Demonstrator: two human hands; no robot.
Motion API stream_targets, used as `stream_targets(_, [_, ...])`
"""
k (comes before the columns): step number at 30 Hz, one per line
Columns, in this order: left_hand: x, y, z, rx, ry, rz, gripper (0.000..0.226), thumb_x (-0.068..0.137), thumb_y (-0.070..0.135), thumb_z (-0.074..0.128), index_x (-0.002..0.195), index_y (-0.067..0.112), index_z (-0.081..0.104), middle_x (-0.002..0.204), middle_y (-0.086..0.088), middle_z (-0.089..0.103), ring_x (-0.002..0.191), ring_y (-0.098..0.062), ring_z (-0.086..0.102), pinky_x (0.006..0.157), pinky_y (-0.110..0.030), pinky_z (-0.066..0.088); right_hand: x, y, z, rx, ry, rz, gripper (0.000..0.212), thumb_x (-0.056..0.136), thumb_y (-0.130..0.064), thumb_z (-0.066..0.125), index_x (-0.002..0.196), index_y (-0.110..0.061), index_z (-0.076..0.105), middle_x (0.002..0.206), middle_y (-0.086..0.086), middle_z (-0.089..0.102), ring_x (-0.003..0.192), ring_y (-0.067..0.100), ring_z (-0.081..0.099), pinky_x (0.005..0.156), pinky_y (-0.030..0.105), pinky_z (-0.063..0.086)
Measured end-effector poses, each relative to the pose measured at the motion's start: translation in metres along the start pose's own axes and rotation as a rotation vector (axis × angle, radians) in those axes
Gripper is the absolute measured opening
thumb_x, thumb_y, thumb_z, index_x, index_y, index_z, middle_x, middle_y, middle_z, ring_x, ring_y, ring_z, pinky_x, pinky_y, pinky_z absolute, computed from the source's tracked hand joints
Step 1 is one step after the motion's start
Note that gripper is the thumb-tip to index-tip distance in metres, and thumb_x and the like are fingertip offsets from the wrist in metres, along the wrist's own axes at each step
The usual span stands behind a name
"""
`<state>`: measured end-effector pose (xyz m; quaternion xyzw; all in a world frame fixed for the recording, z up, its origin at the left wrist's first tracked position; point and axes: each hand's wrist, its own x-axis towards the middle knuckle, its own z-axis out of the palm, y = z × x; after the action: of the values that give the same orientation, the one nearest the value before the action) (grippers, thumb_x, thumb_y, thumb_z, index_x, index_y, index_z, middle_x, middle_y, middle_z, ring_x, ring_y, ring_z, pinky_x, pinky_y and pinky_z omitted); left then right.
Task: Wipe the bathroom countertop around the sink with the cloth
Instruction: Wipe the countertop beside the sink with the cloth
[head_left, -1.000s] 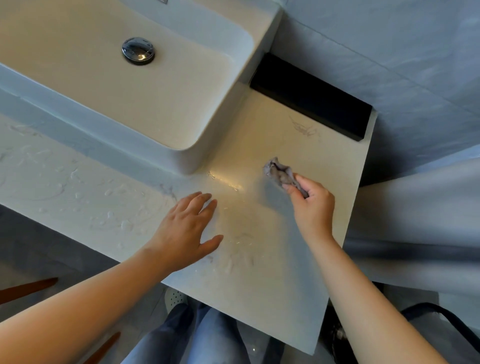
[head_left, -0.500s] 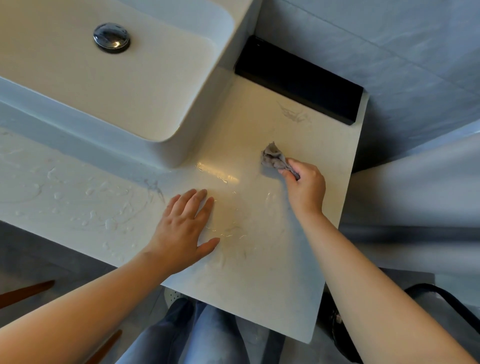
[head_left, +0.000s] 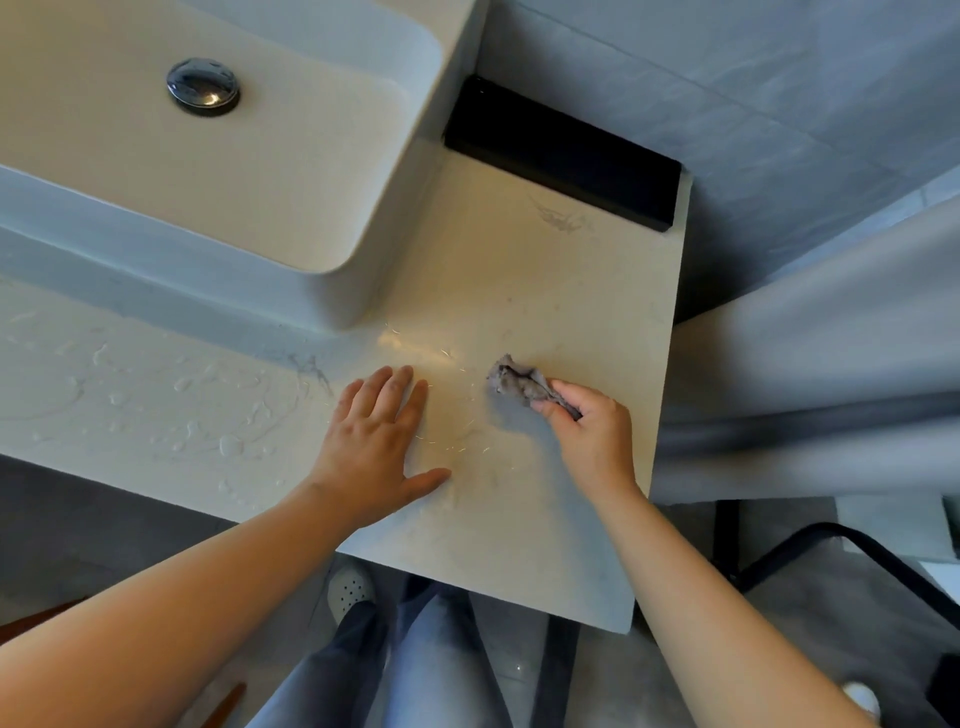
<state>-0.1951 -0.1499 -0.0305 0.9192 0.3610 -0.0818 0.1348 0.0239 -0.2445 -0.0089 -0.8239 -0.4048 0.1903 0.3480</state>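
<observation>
A pale stone countertop (head_left: 545, 291) runs under a white vessel sink (head_left: 218, 171) at the upper left. My right hand (head_left: 592, 436) is closed around a small crumpled grey cloth (head_left: 517, 382), which presses on the counter to the right of the sink's front corner. My left hand (head_left: 376, 441) lies flat on the counter with fingers spread, just left of the cloth and apart from it. Water drops and streaks (head_left: 208, 415) cover the counter in front of the sink, left of my left hand.
A black box-shaped block (head_left: 561, 150) sits at the back of the counter against the grey tiled wall. The sink has a chrome drain plug (head_left: 203, 85). The counter ends at its right edge (head_left: 665, 364) beside a grey surface. My legs and a shoe show below the front edge.
My right hand has drawn the cloth back toward the front edge of the counter, closer to my left hand. The left hand has stayed flat in the same spot.
</observation>
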Motion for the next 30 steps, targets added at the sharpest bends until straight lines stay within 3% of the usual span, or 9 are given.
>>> stream_targets(3, [-0.001,0.000,0.003,0.023,0.004,0.003,0.099,0.074,0.079,0.028,0.146,0.012,0.032,0.153,-0.013,0.027,0.140,-0.035,0.022,0.115,-0.050,0.017,0.007,-0.002,-0.020,0.078,0.129,0.035,0.029,0.084,-0.010,0.068,0.113,-0.005,0.068,0.102,-0.005,0.067,0.091,0.006,0.063,0.075,0.004,0.045])
stream_targets(12, [0.000,-0.001,0.007,0.039,0.019,0.015,0.099,0.076,0.080,0.026,0.148,0.013,0.026,0.155,-0.012,0.021,0.142,-0.033,0.016,0.117,-0.046,0.005,0.074,0.049,-0.051,-0.077,0.270,0.090,0.031,0.089,-0.020,0.062,0.119,-0.016,0.066,0.109,0.001,0.071,0.098,0.013,0.066,0.085,0.036,0.056])
stream_targets(21, [0.000,0.001,0.009,0.036,0.012,0.007,0.097,0.078,0.079,0.026,0.147,0.011,0.028,0.154,-0.015,0.025,0.141,-0.035,0.019,0.116,-0.046,0.006,0.089,0.079,-0.032,-0.107,0.257,0.095,0.028,0.088,-0.025,0.064,0.112,-0.012,0.070,0.101,0.006,0.073,0.087,0.014,0.065,0.074,0.030,0.055])
stream_targets(25, [0.000,0.002,0.008,0.038,-0.003,-0.001,0.098,0.078,0.080,0.025,0.147,0.011,0.028,0.154,-0.014,0.024,0.141,-0.035,0.018,0.116,-0.048,0.010,0.054,0.080,-0.026,-0.133,0.222,0.038,0.023,0.084,-0.020,0.068,0.100,-0.004,0.072,0.088,0.013,0.071,0.079,0.017,0.060,0.070,0.030,0.052])
stream_targets(30, [-0.001,0.003,0.005,0.035,-0.015,-0.011,0.099,0.077,0.081,0.021,0.148,0.011,0.026,0.154,-0.015,0.024,0.141,-0.035,0.018,0.116,-0.049,0.013,-0.007,0.062,-0.013,-0.091,0.260,0.014,0.024,0.076,-0.006,0.074,0.101,-0.004,0.072,0.086,0.011,0.071,0.087,0.027,0.062,0.075,0.025,0.046])
